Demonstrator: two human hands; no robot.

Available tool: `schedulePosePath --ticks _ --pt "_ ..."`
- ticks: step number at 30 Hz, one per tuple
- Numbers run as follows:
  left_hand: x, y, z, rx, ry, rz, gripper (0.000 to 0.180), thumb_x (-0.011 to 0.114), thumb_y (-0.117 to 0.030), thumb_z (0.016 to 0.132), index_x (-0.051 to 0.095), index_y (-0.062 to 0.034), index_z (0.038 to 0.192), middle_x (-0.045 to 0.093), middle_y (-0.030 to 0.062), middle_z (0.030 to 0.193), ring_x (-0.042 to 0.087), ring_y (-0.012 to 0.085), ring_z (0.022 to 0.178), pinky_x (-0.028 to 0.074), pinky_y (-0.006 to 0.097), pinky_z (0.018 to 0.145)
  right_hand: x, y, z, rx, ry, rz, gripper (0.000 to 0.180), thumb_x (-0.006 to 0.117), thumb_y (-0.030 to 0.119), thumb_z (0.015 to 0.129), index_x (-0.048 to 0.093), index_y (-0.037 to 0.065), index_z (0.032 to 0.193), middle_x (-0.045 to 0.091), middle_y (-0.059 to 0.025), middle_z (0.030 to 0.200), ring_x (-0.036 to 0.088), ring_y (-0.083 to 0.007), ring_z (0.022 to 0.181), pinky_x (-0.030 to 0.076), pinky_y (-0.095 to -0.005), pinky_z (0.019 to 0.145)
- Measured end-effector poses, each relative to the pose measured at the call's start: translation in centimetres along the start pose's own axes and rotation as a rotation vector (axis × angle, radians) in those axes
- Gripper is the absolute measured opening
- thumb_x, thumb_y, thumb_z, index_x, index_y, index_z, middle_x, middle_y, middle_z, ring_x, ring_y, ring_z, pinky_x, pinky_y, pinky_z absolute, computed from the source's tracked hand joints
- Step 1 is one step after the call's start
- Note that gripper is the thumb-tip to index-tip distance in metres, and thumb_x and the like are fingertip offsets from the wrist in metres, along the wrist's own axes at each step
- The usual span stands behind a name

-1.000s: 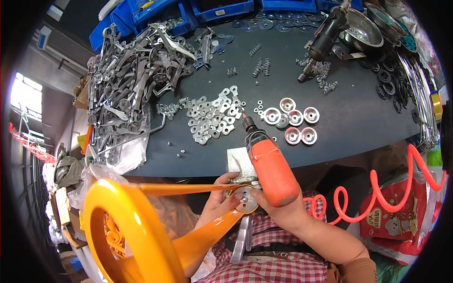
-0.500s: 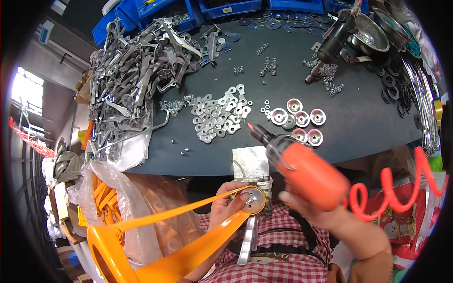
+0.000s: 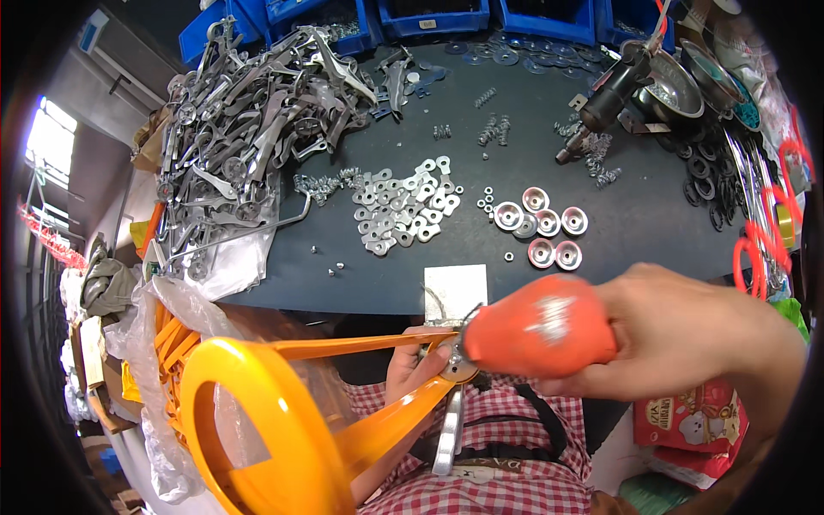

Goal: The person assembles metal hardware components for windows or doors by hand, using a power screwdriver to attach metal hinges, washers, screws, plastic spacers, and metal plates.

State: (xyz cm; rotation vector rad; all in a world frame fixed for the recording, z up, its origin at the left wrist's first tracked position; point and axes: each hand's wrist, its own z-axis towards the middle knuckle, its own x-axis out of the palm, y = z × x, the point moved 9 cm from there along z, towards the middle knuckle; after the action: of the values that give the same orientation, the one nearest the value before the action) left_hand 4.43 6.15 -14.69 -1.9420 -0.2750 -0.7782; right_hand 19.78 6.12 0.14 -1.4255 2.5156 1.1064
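My right hand [image 3: 687, 330] grips an orange power screwdriver [image 3: 541, 337], held sideways with its tip at a round metal disc [image 3: 459, 369]. That disc sits where the arms of a large orange plastic frame [image 3: 266, 421] meet, just below the table's front edge. My left hand [image 3: 416, 365] holds the frame's arms at that joint, fingers wrapped beneath it. A flat metal lever [image 3: 448, 438] hangs down from the disc over my checked shirt.
On the dark table [image 3: 652, 232] lie a heap of metal levers [image 3: 249, 120], a pile of small washers [image 3: 399, 206], several metal cups [image 3: 541, 223], springs [image 3: 493, 129] and a black air tool [image 3: 605, 99]. Blue bins [image 3: 446, 13] line the back. Orange frames in plastic [image 3: 163, 335] stack at left.
My right hand has swung the orange screwdriver from upright over the table edge down to a sideways position, its tip now against the disc at the frame joint. The frame has shifted slightly.
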Motion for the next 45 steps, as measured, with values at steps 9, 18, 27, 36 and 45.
schedulePosePath --ticks 9,18,27,36,45 --pt "-1.2 1.4 0.0 -0.047 -0.02 -0.034 0.026 0.049 -0.017 0.085 0.045 -0.0042 0.108 0.055 0.0083 0.096 0.057 0.0145 0.083 0.048 0.027 0.07 1.9 3.2 1.1 0.086 0.201 -0.464 0.041 0.053 0.041 0.078 0.058 0.0 0.084 0.06 -0.0184 0.076 0.059 -0.0329 0.076 0.047 -0.0386 0.068" --pt "-2.0 1.8 -0.5 -0.054 -0.15 -0.004 0.03 0.05 -0.027 0.085 0.047 -0.0066 0.106 0.056 0.0067 0.095 0.058 0.0138 0.076 0.048 0.024 0.062 1.4 4.0 0.8 0.092 0.151 -0.42 0.045 0.052 0.043 0.078 0.058 -0.001 0.087 0.06 -0.0185 0.077 0.059 -0.0318 0.076 0.046 -0.0393 0.068" --pt "0.1 0.1 0.7 -0.019 -0.046 0.202 0.028 0.053 -0.021 0.084 0.046 -0.0057 0.106 0.053 0.0027 0.094 0.055 0.0111 0.08 0.045 0.025 0.067 -0.4 4.0 -1.9 -0.123 -0.169 -0.307 0.041 0.061 0.042 0.075 0.06 0.005 0.093 0.058 -0.0121 0.063 0.059 -0.0261 0.061 0.045 -0.0333 0.06" --pt "-2.9 -17.5 4.6 0.991 -0.268 1.407 0.007 0.058 -0.009 0.074 0.06 -0.0045 0.079 0.056 0.0094 0.072 0.055 0.028 0.068 0.043 0.034 0.061 2.3 -10.9 -6.1 -0.375 -0.811 0.817 0.041 0.06 0.012 0.075 0.043 -0.002 0.109 0.057 -0.0117 0.076 0.057 -0.016 0.059 0.046 -0.0237 0.039" --pt "-3.8 -17.5 12.5 1.078 -0.356 2.073 0.006 0.055 -0.006 0.064 0.058 -0.0074 0.069 0.053 0.0054 0.075 0.051 0.0225 0.077 0.047 0.03 0.064 6.4 -11.8 -3.6 -0.552 -0.961 0.987 0.057 0.064 0.025 0.076 0.034 -0.001 0.118 0.054 -0.0166 0.087 0.053 -0.0179 0.045 0.043 -0.0218 0.036"
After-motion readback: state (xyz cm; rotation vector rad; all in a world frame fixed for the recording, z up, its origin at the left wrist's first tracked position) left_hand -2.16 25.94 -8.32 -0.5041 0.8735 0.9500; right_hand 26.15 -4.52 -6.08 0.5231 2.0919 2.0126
